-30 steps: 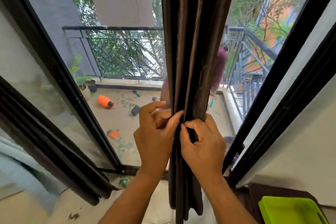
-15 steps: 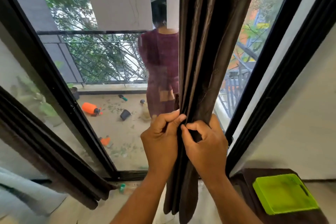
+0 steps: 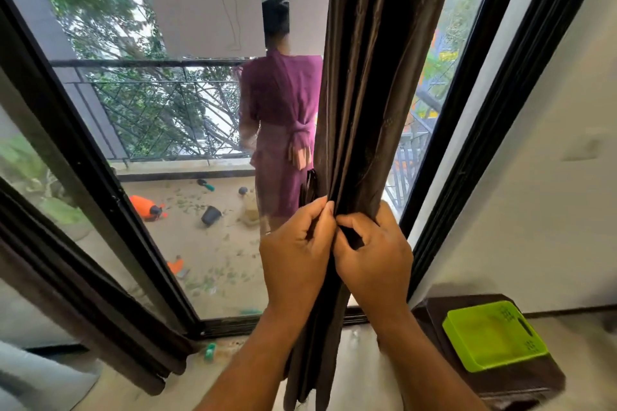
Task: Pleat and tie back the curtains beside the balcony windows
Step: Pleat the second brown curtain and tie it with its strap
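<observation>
While you stood at the balcony glass, the brown curtain (image 3: 374, 93) hung straight down in front of you, gathered into a narrow bundle of vertical folds between the window frame (image 3: 494, 103) on your right and the open pane on your left. Your left hand (image 3: 297, 253) and right hand (image 3: 375, 257) met at the same height on that bundle, knuckles nearly touching. The left fingers (image 3: 315, 213) were curled, with their tips pressed against the front folds; the right fingers (image 3: 354, 222) were curled too, and they pinched a fold against the thumb.

Judging by its sheen and the way it fell in long soft ridges, the cloth looked smooth and limp, light enough for one hand yet likely to slide out of a loose grip. The pleats would probably not have held by themselves, so a firm squeeze round the whole bundle at waist height seemed the safest place to hold it while a tie went on. No tie-back was visible to me.

Below the hands the curtain ran down toward the floor. A green tray (image 3: 494, 337) sat on a dark stand to your right.
</observation>
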